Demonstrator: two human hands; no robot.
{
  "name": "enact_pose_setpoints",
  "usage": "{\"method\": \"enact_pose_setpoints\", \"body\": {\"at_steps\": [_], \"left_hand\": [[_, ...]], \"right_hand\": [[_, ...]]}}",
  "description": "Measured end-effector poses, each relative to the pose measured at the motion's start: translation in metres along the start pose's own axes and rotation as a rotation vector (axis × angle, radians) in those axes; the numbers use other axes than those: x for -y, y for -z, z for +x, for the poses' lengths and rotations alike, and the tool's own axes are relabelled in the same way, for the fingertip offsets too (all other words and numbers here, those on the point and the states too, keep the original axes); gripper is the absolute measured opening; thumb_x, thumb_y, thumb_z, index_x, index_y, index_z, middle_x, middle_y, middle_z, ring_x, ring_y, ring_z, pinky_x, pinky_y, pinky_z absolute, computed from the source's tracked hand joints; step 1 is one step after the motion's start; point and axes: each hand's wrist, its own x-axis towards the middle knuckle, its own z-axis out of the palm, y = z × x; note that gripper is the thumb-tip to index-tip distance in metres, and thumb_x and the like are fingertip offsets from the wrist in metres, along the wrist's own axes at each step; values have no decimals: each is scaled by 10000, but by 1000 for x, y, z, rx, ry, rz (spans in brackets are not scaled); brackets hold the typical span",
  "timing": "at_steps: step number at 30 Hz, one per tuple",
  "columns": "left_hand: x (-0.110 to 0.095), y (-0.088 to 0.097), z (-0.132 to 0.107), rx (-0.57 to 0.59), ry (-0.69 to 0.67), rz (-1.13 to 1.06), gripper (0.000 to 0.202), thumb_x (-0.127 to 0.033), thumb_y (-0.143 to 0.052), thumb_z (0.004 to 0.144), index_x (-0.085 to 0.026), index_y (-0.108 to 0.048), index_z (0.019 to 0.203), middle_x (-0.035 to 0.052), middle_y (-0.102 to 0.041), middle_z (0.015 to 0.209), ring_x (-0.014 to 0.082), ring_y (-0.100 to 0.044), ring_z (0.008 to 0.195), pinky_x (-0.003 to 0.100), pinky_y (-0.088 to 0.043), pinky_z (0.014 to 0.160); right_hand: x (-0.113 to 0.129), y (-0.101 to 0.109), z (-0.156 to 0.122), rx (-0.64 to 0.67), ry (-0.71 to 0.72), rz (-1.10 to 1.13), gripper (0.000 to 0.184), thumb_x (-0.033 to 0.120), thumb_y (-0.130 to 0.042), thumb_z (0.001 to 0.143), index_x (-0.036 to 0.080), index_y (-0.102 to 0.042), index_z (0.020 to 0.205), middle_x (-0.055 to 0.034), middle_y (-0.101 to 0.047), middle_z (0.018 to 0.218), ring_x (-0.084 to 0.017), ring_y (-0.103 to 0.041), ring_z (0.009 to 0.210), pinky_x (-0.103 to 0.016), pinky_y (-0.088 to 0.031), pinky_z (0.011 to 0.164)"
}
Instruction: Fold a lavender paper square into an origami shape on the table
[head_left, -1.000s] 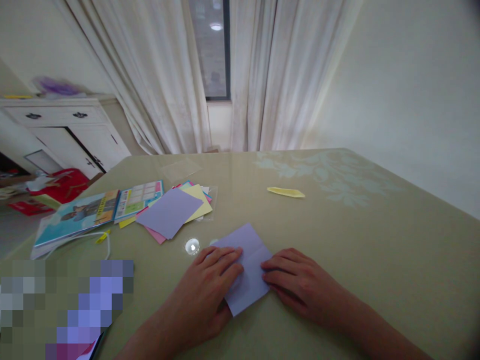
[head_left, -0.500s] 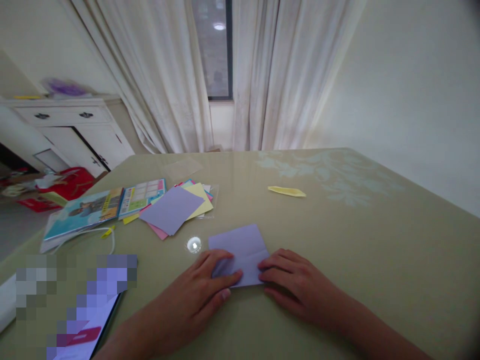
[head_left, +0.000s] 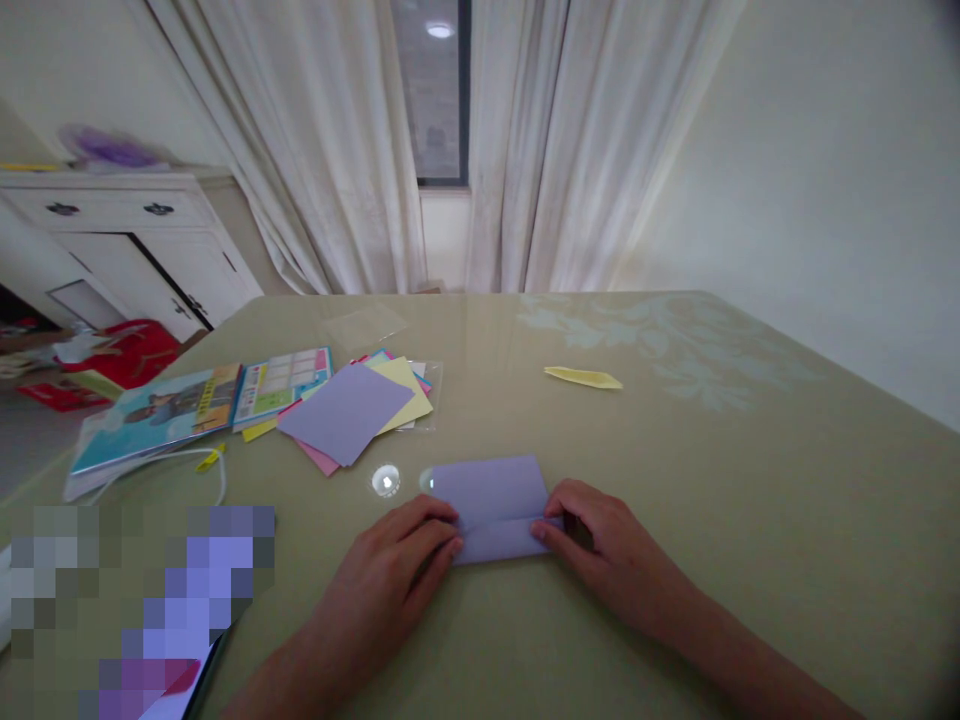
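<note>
A purple sheet of paper (head_left: 491,492) lies on the table in front of me, with a horizontal crease and its near strip folded. My left hand (head_left: 405,565) is closed at the paper's left edge, thumb and fingertips on the near strip. At the right edge my right hand (head_left: 600,535) pinches the folded strip between thumb and index finger. Beyond the paper, to the left, is a fanned pile of coloured sheets with a purple one (head_left: 345,412) on top. A folded yellow paper piece (head_left: 583,377) rests farther back on the right.
Booklets (head_left: 161,415) lie at the table's left, with a white cable (head_left: 223,480) before them. A device with a pixelated screen (head_left: 187,600) is at the near left. A clear plastic sleeve (head_left: 367,322) lies near the far edge.
The purple paper has turned straighter and shifted slightly right. My right hand has gone from lying over its edge to pinching it; my left hand has drawn back to the left edge.
</note>
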Motion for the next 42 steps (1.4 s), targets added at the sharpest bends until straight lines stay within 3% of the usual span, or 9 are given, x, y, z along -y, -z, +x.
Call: {"method": "enact_pose_setpoints", "body": {"at_steps": [4, 12, 18, 27, 38, 42], "left_hand": [[-2, -5, 6, -52, 4, 63, 131, -280, -543, 1054, -236, -661, 1018, 46, -642, 1101, 197, -673, 974, 349, -561, 873], [-3, -3, 8, -37, 26, 74, 89, -274, -578, 1038, -238, -649, 998, 49, -664, 1038, 237, -621, 992, 409, -535, 899], [-2, -1, 7, -21, 48, 41, 119, -261, -596, 1023, -269, -675, 1111, 53, -666, 1115, 247, -616, 1059, 422, -536, 940], [-2, -1, 5, -24, 13, 77, 175, -273, -568, 1036, -286, -739, 1074, 58, -672, 1145, 236, -644, 1058, 395, -560, 928], [-4, -1, 2, -6, -32, 184, 241, -216, -551, 1031, -314, -712, 1182, 59, -666, 1167, 259, -636, 1068, 426, -583, 899], [-4, -3, 2, -26, -39, 200, 239, -225, -524, 1044, -296, -716, 1168, 71, -659, 1184, 260, -632, 1079, 437, -583, 918]], "right_hand": [[2, -2, 0, -6, -41, -72, 167, 321, -668, 959, 205, -606, 856, -18, -631, 822, -193, -568, 746, -301, -388, 683], [4, -3, 2, 14, -48, -123, 121, 284, -644, 970, 210, -584, 894, -31, -630, 868, -209, -574, 789, -314, -400, 712], [7, -2, 2, 47, -44, -95, 84, 239, -601, 989, 209, -570, 917, -40, -634, 915, -217, -579, 835, -334, -419, 759], [6, -6, 2, 38, -42, -113, 75, 246, -584, 996, 213, -554, 935, -57, -637, 943, -235, -587, 872, -358, -439, 783], [4, -9, -2, -3, 7, -147, 53, 259, -551, 1025, 213, -574, 1037, -70, -609, 1024, -234, -617, 918, -388, -505, 855], [1, -10, -5, -73, 127, -287, 132, 232, -497, 1046, 198, -624, 1034, -108, -633, 1043, -250, -632, 938, -407, -532, 859]]}}
